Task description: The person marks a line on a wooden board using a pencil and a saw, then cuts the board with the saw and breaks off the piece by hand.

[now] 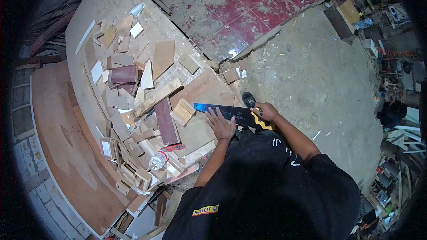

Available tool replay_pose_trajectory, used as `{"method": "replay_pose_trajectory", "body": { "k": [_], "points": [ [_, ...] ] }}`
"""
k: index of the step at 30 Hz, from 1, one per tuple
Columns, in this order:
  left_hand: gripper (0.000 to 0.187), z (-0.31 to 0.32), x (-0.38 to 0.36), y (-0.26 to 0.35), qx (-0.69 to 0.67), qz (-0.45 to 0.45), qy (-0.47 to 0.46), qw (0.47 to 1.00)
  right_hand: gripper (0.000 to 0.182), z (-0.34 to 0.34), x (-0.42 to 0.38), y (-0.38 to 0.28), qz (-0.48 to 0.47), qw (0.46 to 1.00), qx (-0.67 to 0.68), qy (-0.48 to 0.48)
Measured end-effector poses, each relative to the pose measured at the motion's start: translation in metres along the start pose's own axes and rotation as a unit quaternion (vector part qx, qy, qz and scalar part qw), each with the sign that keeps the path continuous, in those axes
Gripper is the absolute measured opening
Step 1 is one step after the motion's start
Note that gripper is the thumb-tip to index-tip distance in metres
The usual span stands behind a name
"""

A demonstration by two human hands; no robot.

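Note:
A handsaw with a dark blade and a yellow-and-black handle lies across the front of my body, its tip pointing left. My right hand is wrapped round the handle. My left hand has its fingers stretched out, the fingertips overlapping the blade near its tip. Just left of that tip is a small pale wood block on the work table. Beside the block lies a dark red board.
The work table carries many wood offcuts, a long wood strip, a clear bottle and a red tool. A curved brown panel stands at the left. Concrete floor stretches right, with clutter along its far edge.

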State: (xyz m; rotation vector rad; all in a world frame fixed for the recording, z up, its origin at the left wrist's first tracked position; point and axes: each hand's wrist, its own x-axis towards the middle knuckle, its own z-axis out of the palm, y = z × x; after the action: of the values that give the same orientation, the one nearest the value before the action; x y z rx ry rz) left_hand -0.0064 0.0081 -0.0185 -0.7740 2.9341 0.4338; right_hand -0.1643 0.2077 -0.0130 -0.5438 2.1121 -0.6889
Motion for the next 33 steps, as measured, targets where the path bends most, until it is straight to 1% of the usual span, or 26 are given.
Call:
{"method": "replay_pose_trajectory", "body": {
  "k": [2,6,8,9,11,12,14,15,17,21,23,27,29,33],
  "points": [
    [0.094,-0.002,0.001,0.001,-0.021,-0.012,-0.020,0.999,0.042,0.002,-0.001,0.001,0.019,0.999,0.036,-0.003],
    [0.094,0.000,0.000,0.000,-0.015,0.009,0.000,1.000,0.040,0.005,-0.004,0.003,0.023,0.999,0.036,0.012],
    [0.095,-0.004,0.002,0.002,-0.005,-0.008,-0.032,0.999,0.040,0.003,-0.004,0.001,-0.007,0.999,0.012,0.033],
    [0.095,-0.004,0.003,0.002,-0.005,-0.007,-0.032,0.999,0.040,0.004,-0.003,0.003,-0.007,0.999,0.013,0.034],
    [0.095,-0.005,0.003,0.003,0.012,-0.014,-0.042,0.999,0.042,0.008,-0.002,0.007,-0.057,0.995,0.014,0.082],
    [0.095,-0.003,0.002,0.002,0.013,-0.014,-0.042,0.999,0.042,0.006,-0.002,0.004,-0.057,0.995,0.015,0.082],
    [0.095,-0.001,0.002,0.000,0.015,-0.003,-0.028,0.999,0.041,0.001,-0.004,-0.001,-0.003,0.999,0.022,0.029],
    [0.095,-0.003,0.003,0.001,0.015,-0.003,-0.028,0.999,0.041,0.000,-0.005,-0.003,-0.004,0.999,0.022,0.029],
    [0.097,-0.007,0.004,0.003,0.033,-0.008,-0.058,0.998,0.040,-0.003,-0.006,-0.007,0.033,0.998,0.061,0.001],
    [0.095,-0.007,0.005,0.004,0.024,-0.014,-0.052,0.998,0.040,0.001,-0.004,-0.002,0.010,0.999,0.051,0.016],
    [0.098,-0.012,0.006,0.006,0.021,-0.024,-0.068,0.997,0.042,0.005,-0.003,0.003,-0.014,0.998,0.051,0.046],
    [0.096,-0.010,0.004,0.005,0.025,-0.019,-0.062,0.998,0.045,-0.002,-0.005,0.012,-0.003,0.999,0.031,0.021],
    [0.096,-0.009,0.004,0.004,0.012,-0.016,-0.056,0.998,0.046,-0.003,-0.006,0.025,-0.009,0.998,0.056,0.008],
    [0.096,-0.008,0.004,0.003,0.018,-0.011,-0.046,0.999,0.047,0.003,-0.016,0.028,0.009,0.999,0.026,0.034]
  ]
}}
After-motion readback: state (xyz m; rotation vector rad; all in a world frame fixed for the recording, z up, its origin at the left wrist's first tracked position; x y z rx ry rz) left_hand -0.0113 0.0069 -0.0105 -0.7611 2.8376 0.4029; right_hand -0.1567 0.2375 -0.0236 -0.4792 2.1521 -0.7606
